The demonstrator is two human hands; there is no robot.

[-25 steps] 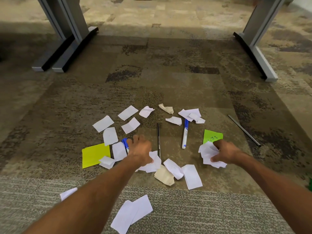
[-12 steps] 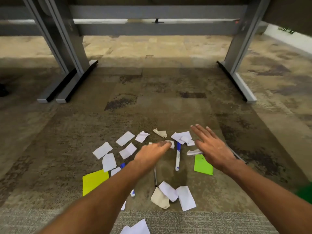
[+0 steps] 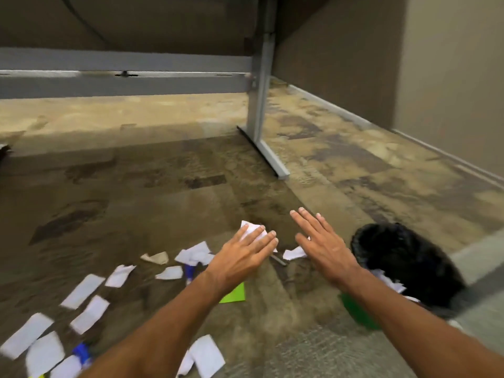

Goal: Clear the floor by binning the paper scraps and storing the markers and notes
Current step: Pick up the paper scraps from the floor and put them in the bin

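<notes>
White paper scraps (image 3: 83,291) lie scattered over the carpet at lower left. My left hand (image 3: 242,255) hovers over the floor, fingers straight, pinning a white paper scrap (image 3: 249,230) under them. My right hand (image 3: 323,248) is beside it, fingers spread, with another white scrap (image 3: 294,253) pinched beneath the palm. Just right of that hand is a green bin (image 3: 357,311) with a black liner (image 3: 403,257) and some paper inside. A green note (image 3: 234,294) shows under my left forearm. Blue markers (image 3: 190,271) (image 3: 81,353) and a dark pen (image 3: 279,260) lie among the scraps.
A grey table leg (image 3: 260,105) with a long foot (image 3: 272,156) stands ahead, with a crossbar (image 3: 122,75) to its left. A wall with baseboard (image 3: 450,156) runs along the right. Bare carpet lies between the table foot and the bin.
My view has swung right, bringing the bin into sight. Both hands lifted off the paper pile and moved right toward the bin, each carrying a scrap.
</notes>
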